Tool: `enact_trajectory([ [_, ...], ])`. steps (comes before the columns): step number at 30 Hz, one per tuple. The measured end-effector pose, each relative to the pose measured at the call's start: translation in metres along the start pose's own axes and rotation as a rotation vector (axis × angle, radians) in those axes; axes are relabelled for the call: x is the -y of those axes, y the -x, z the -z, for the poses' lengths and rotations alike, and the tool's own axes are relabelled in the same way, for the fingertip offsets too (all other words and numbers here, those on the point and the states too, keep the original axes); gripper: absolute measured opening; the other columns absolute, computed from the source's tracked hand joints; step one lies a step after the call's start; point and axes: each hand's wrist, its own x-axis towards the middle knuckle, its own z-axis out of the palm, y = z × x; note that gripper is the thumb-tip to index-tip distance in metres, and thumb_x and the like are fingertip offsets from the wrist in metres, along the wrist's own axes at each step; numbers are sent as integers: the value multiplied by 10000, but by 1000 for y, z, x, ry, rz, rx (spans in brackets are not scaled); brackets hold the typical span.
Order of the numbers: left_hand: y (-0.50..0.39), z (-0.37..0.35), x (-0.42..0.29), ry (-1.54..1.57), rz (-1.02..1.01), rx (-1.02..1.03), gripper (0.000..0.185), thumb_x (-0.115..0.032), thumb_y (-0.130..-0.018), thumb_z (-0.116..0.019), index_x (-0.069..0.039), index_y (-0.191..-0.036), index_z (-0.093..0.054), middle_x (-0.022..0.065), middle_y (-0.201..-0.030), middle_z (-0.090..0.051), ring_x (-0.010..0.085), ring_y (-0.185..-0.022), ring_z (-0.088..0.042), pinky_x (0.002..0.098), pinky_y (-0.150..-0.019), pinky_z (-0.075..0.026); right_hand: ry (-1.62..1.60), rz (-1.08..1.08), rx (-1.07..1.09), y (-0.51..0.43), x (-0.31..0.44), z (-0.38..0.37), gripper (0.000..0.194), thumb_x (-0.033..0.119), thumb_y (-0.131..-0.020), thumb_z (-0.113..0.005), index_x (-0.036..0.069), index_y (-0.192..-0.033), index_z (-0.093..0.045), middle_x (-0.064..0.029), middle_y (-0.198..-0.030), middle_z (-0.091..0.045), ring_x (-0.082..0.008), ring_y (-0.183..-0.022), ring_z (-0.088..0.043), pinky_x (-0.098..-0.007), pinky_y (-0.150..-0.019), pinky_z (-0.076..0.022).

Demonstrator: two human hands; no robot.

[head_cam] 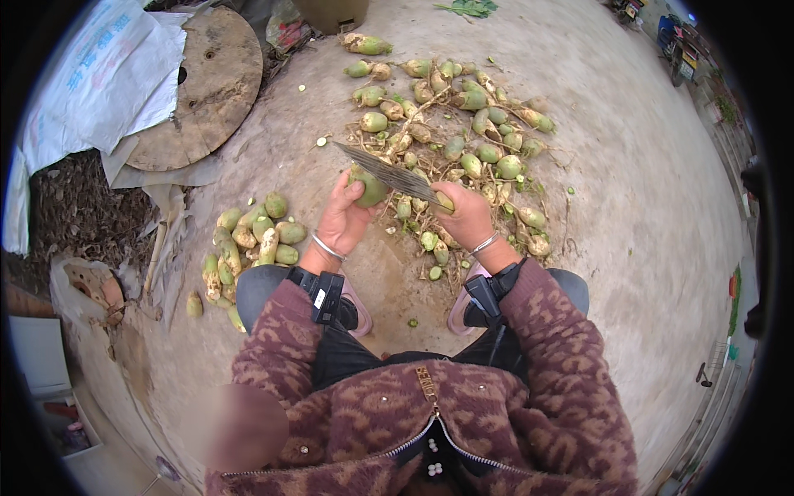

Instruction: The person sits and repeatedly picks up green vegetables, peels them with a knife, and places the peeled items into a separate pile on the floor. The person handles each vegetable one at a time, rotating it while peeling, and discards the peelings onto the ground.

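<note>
A green radish-like root (370,190) rests in my left hand (343,214), with the thumb across its near side. My right hand (464,209) grips the handle of a broad knife (391,172) with a dark, streaked blade. That blade slants up to the left, over the root's upper right side; whether it touches the root I cannot tell. Past my hands, a wide heap of similar roots (471,164) with tan, soil-marked ends and long thin rootlets covers the ground. Several trimmed-looking roots (251,239) are piled beside my left knee.
Cut green slices (435,273) lie on the concrete floor (620,248) between and beyond my feet. A round wooden spool end (217,93) stands at the upper left, partly under a white woven sack (105,68). Dry leaves (93,211) fill the left side. Farther off is a parked vehicle (682,53).
</note>
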Motion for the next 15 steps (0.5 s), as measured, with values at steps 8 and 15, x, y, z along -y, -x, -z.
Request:
enact_trajectory([
  [8,4,-7,-6,91,34,170,570,-281,-886,-635,-58,-1355,-400,146,-1235,-558,288,-1121,-565,385,-891,-498,367,-673,414,5,-68,0,330,335,-834,-614,116,-1081,-618,-181,-959,-670,-343,-879,-646,-439,-779,-516],
  [15,-9,5,7,219,20,-42,436,-299,-929,-569,-46,-1273,-478,122,-1237,-569,304,-1122,-556,442,-980,-459,20,-59,-198,-12,13,12,290,214,-739,-696,112,-1000,-621,-118,-828,-656,-308,-745,-640,-379,-651,-504],
])
